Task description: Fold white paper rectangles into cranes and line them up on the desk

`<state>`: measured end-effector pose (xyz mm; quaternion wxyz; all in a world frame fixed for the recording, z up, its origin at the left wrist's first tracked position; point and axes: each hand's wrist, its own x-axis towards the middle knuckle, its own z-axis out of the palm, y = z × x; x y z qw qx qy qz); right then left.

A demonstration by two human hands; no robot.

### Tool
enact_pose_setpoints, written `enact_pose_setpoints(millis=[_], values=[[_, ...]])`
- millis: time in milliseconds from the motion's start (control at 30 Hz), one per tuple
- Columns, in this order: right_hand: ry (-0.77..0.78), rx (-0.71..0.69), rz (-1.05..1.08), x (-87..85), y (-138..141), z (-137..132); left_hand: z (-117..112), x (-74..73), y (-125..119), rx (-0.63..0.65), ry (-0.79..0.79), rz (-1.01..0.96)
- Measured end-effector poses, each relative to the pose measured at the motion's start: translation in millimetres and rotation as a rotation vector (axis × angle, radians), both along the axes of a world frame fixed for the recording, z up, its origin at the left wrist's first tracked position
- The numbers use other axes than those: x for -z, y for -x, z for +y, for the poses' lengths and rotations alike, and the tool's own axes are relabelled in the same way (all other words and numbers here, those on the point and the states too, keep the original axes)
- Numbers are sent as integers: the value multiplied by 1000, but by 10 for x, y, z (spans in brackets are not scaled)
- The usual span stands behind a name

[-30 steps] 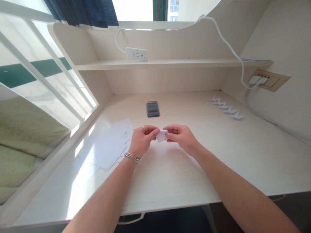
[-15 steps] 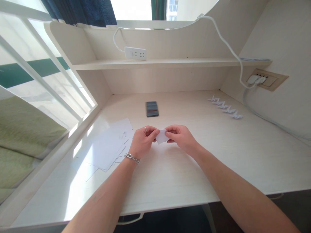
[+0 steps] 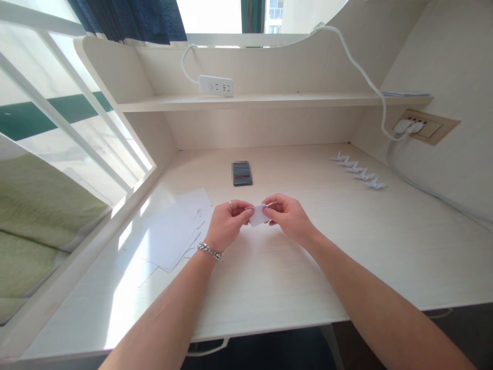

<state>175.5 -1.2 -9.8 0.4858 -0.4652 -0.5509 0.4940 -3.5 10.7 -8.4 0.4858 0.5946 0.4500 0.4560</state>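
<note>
A small folded piece of white paper [image 3: 258, 216] is held just above the desk, between my two hands. My left hand [image 3: 228, 221], with a ring and a chain bracelet, pinches its left side between thumb and fingers. On the opposite side my right hand [image 3: 287, 215] grips the paper's upper right edge with the thumb in front. The fingers behind the paper are partly hidden. Loose white paper sheets [image 3: 173, 226] lie just left of my left hand. Several white folded paper cranes [image 3: 364, 174] stand in a slanting row at the back right.
A dark, blurred flat object [image 3: 242, 173] lies on the desk [image 3: 277, 288] beyond my hands. A white power strip [image 3: 216, 86] rests on the shelf [image 3: 269, 100]. Its white cable [image 3: 358, 69] runs to the wall socket [image 3: 427, 126]. White bars [image 3: 77, 118] border the left side.
The fingers of my right hand have lifted slightly at the paper's upper edge, and the paper has tilted a little. Both hands keep hold of it.
</note>
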Motion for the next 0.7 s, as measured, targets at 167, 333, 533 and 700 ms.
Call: enact_pose_setpoints(millis=[167, 333, 533, 700], values=[[24, -78, 61, -8, 0, -17, -26, -74, 16, 42, 20, -45], [126, -145, 236, -21, -33, -16, -39, -101, 15, 34, -16, -21], [155, -174, 207, -48, -25, -34, -44, -69, 14, 7, -81, 128], [97, -121, 69, 32, 4, -9, -43, -51, 10, 23, -57, 111]])
